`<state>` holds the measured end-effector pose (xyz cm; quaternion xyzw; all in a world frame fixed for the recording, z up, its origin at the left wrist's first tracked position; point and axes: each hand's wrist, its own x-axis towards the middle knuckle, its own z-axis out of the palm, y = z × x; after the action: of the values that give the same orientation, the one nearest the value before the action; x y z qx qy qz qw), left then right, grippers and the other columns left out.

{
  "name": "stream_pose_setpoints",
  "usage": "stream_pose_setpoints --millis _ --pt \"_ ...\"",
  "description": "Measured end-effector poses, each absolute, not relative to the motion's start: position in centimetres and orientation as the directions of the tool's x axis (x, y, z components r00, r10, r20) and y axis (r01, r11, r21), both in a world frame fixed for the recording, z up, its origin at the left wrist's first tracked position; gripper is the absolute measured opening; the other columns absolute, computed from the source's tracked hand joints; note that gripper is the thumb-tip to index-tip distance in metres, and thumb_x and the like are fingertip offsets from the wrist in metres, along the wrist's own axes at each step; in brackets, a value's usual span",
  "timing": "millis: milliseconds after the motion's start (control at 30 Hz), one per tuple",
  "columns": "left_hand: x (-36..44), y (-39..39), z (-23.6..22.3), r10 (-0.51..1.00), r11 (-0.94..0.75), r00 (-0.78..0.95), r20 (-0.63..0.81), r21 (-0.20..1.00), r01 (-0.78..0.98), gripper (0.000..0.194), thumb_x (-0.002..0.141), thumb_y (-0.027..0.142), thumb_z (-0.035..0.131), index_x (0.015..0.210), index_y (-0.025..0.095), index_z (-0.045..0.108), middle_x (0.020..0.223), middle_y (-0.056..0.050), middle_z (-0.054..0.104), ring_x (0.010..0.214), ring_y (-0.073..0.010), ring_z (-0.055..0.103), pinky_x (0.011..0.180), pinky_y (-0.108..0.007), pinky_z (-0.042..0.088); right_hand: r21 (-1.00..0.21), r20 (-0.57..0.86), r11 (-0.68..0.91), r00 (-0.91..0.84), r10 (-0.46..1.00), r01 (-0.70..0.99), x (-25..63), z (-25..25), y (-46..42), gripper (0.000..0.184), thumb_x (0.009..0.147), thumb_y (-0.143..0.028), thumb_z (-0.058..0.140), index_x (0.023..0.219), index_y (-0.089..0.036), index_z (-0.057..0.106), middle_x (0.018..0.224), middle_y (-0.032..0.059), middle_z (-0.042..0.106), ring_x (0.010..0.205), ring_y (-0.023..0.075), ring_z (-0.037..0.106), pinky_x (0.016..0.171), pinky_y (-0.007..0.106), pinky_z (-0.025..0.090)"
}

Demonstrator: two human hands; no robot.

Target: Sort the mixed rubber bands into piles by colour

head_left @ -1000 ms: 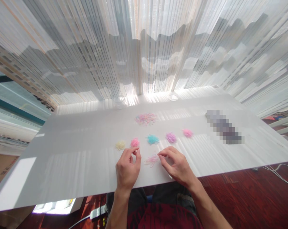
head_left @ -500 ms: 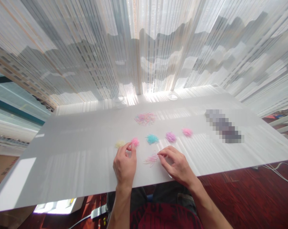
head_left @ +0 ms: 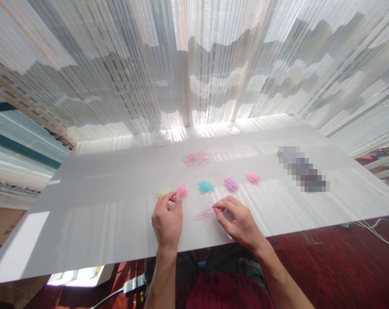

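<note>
My left hand [head_left: 167,221] is closed, thumb and forefinger pinched at the near edge of a bright pink heap of thin strands [head_left: 182,190]. Just behind that hand is a pale yellow heap [head_left: 161,193], partly covered by its fingers. My right hand [head_left: 237,221] has its fingertips drawn together at the right end of a loose, pale pink pile of strands [head_left: 203,214]. Whatever either pinch holds is too small to make out. Farther back lie a turquoise heap [head_left: 206,186], a purple heap [head_left: 230,184] and a light pink heap [head_left: 253,177].
A larger mixed-colour pile [head_left: 197,159] lies beyond the row on the white table [head_left: 101,206]. Two clear round dishes, one left [head_left: 162,134] and one right [head_left: 233,129], stand by the curtain [head_left: 168,77]. A pixelated patch [head_left: 302,169] covers something at right.
My left hand has shifted very slightly left, staying beside the bright pink heap. My right hand keeps its pinch at the pale pink pile; the heaps look the same.
</note>
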<state>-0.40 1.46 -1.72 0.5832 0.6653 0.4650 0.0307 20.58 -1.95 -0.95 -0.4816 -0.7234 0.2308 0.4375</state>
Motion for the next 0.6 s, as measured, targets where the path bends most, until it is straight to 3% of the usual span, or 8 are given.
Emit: stream_pose_setpoints --millis 133,300,400,600 --pt "-0.5 1.2 -1.5 0.775 -0.294 -0.256 0.578 0.688 0.663 0.009 0.095 0.025 0.071 0.096 0.019 0.077 0.076 0.002 0.064 0.052 -0.0087 0.046 0.056 -0.022 0.044 -0.75 0.418 0.433 -0.149 0.896 0.5 20.6 -0.9 -1.9 0.011 0.1 -0.015 0.059 0.097 -0.023 0.067 0.088 0.0026 0.066 0.079 0.0171 0.066 0.076 0.03 0.054" --pt "-0.5 0.4 -1.1 0.806 -0.562 0.124 0.578 0.682 0.468 0.009 0.097 0.018 0.069 0.101 0.021 0.077 0.086 -0.001 0.066 0.059 -0.0085 0.053 0.055 -0.019 0.046 -0.728 0.464 0.474 -0.153 0.873 0.496 20.7 -1.2 -1.9 0.01 0.099 -0.021 0.065 0.109 -0.023 0.067 0.091 0.0036 0.068 0.078 0.0169 0.066 0.074 0.03 0.057" --pt "-0.6 0.1 -1.4 0.805 -0.591 0.243 0.541 0.694 0.412 0.012 0.098 0.016 0.069 0.105 0.022 0.077 0.087 -0.001 0.065 0.064 -0.0094 0.057 0.055 -0.019 0.047 -0.719 0.497 0.512 -0.169 0.851 0.469 20.8 -1.4 -1.9 0.013 0.098 -0.023 0.069 0.11 -0.023 0.068 0.093 0.0041 0.069 0.078 0.0166 0.066 0.073 0.029 0.059" --pt "-0.8 0.1 -1.9 0.813 -0.583 0.276 0.513 0.704 0.407 0.011 0.099 0.021 0.068 0.105 0.022 0.077 0.088 -0.002 0.066 0.062 -0.009 0.056 0.054 -0.02 0.047 -0.708 0.528 0.53 -0.149 0.836 0.467 20.9 -1.3 -1.9 0.009 0.098 -0.023 0.068 0.106 -0.023 0.071 0.089 0.004 0.071 0.076 0.0163 0.068 0.071 0.029 0.061"
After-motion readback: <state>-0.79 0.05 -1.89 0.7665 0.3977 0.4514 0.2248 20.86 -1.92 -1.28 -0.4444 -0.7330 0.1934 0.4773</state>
